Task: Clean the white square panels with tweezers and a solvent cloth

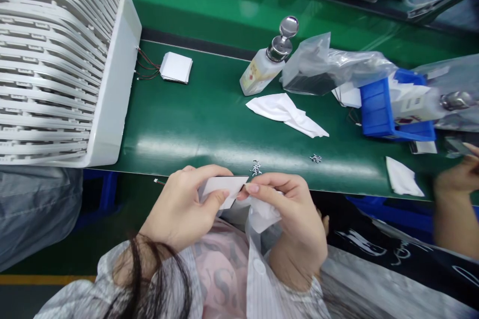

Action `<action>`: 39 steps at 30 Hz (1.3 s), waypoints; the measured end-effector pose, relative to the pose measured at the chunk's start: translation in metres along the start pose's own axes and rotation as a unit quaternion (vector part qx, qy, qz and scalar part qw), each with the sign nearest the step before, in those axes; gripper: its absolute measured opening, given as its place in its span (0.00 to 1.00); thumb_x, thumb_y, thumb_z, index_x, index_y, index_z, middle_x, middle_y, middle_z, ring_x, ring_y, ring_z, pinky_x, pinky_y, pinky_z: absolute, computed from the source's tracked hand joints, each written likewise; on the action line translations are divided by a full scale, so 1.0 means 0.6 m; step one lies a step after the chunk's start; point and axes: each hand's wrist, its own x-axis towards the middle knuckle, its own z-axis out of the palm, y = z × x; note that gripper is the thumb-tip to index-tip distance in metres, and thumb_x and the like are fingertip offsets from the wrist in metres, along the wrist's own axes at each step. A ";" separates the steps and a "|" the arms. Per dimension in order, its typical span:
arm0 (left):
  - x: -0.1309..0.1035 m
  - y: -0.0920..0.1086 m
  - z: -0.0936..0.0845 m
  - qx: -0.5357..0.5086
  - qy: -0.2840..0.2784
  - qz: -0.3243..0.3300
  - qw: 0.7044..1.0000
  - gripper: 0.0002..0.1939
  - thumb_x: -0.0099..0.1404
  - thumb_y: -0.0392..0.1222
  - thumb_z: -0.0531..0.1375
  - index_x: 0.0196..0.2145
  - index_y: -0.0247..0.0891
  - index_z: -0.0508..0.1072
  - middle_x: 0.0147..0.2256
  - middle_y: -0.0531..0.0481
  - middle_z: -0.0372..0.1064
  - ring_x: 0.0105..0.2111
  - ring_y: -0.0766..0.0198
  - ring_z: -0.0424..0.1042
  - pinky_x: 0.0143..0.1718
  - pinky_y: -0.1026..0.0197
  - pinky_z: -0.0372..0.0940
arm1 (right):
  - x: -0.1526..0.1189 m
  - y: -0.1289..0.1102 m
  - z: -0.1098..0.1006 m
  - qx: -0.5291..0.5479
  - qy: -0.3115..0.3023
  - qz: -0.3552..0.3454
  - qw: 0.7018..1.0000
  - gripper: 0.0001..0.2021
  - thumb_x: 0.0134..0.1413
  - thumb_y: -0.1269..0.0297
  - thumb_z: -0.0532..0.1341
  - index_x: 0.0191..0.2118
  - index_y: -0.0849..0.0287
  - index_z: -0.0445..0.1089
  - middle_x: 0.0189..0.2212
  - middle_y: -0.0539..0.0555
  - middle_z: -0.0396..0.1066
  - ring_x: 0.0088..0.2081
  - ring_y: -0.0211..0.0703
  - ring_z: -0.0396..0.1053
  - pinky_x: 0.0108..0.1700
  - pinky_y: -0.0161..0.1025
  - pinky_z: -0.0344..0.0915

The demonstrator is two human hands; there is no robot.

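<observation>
My left hand [187, 204] is closed around a thin white panel [226, 190] with a dark edge, thumb on its face. At the panel's right corner, the thumb and fingertips of my right hand [295, 209] are pinched together. A crumpled white cloth [264, 212] hangs from my right hand. A wire with a small white connector [159, 181] sticks out left of my left hand; its other end is hidden. Just beyond my fingers, a small pile of tiny black-and-white pieces [256, 168] lies near the table's front edge.
A white bin [123, 60] of stacked white frames stands left. Wired white panels [176, 67] lie behind. Farther right are a pump bottle [264, 67], a cloth [286, 112], a plastic bag [337, 67] and a blue bin [377, 109]. A co-worker's hand [458, 177] is at far right.
</observation>
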 end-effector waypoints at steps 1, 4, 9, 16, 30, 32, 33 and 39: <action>0.001 -0.001 0.000 -0.028 -0.005 -0.015 0.999 0.10 0.59 0.35 0.60 0.37 0.46 0.77 0.32 0.57 0.77 0.28 0.65 0.72 0.26 0.65 0.64 | 0.000 0.000 0.000 0.012 -0.002 0.007 1.000 0.05 0.48 0.64 0.68 0.25 0.57 0.79 0.23 0.53 0.77 0.25 0.40 0.73 0.28 0.34 0.68; 0.006 -0.001 0.000 -0.116 -0.017 -0.044 0.992 0.08 0.57 0.35 0.61 0.35 0.43 0.77 0.31 0.56 0.76 0.27 0.66 0.73 0.25 0.67 0.65 | 0.000 -0.002 0.000 0.045 -0.007 0.022 0.999 0.05 0.47 0.65 0.68 0.24 0.56 0.78 0.23 0.52 0.78 0.25 0.39 0.74 0.29 0.33 0.69; 0.010 0.005 -0.003 -0.219 -0.048 -0.064 0.972 0.08 0.54 0.34 0.62 0.34 0.38 0.76 0.28 0.54 0.74 0.25 0.67 0.71 0.23 0.69 0.65 | -0.001 -0.010 0.000 0.078 -0.011 0.036 0.996 0.05 0.45 0.67 0.67 0.22 0.56 0.78 0.20 0.52 0.77 0.22 0.40 0.74 0.26 0.33 0.70; 0.012 0.007 -0.014 -0.274 -0.093 -0.096 0.953 0.09 0.52 0.34 0.63 0.34 0.38 0.76 0.26 0.54 0.72 0.24 0.69 0.69 0.22 0.69 0.65 | -0.004 -0.010 0.000 0.118 -0.038 0.024 0.992 0.06 0.44 0.68 0.65 0.21 0.53 0.78 0.20 0.50 0.77 0.20 0.38 0.73 0.23 0.31 0.69; 0.017 -0.002 -0.017 -0.306 -0.109 -0.098 0.941 0.10 0.52 0.38 0.65 0.34 0.37 0.76 0.25 0.53 0.70 0.23 0.69 0.67 0.21 0.69 0.64 | -0.017 -0.011 -0.006 0.094 -0.050 -0.023 0.994 0.08 0.45 0.70 0.65 0.21 0.53 0.78 0.19 0.50 0.76 0.17 0.37 0.70 0.19 0.31 0.65; 0.017 -0.001 -0.018 -0.301 -0.109 -0.101 0.942 0.10 0.51 0.38 0.65 0.34 0.36 0.76 0.25 0.53 0.70 0.22 0.69 0.67 0.20 0.69 0.63 | -0.019 -0.012 -0.006 0.087 -0.048 -0.029 0.995 0.08 0.46 0.70 0.65 0.21 0.53 0.78 0.19 0.51 0.76 0.18 0.37 0.70 0.19 0.31 0.65; 0.017 -0.001 -0.019 -0.299 -0.107 -0.104 0.943 0.11 0.51 0.39 0.66 0.34 0.36 0.76 0.25 0.53 0.70 0.22 0.69 0.67 0.20 0.69 0.63 | -0.021 -0.012 -0.006 0.083 -0.044 -0.033 0.995 0.08 0.46 0.70 0.65 0.21 0.53 0.78 0.19 0.51 0.76 0.18 0.38 0.70 0.18 0.31 0.64; 0.019 -0.003 -0.029 -0.307 -0.091 -0.112 0.941 0.11 0.51 0.39 0.67 0.34 0.35 0.76 0.26 0.52 0.71 0.23 0.68 0.68 0.20 0.69 0.64 | -0.031 -0.011 -0.002 0.048 -0.006 -0.064 0.997 0.07 0.46 0.65 0.67 0.21 0.52 0.78 0.18 0.51 0.75 0.16 0.39 0.66 0.17 0.34 0.61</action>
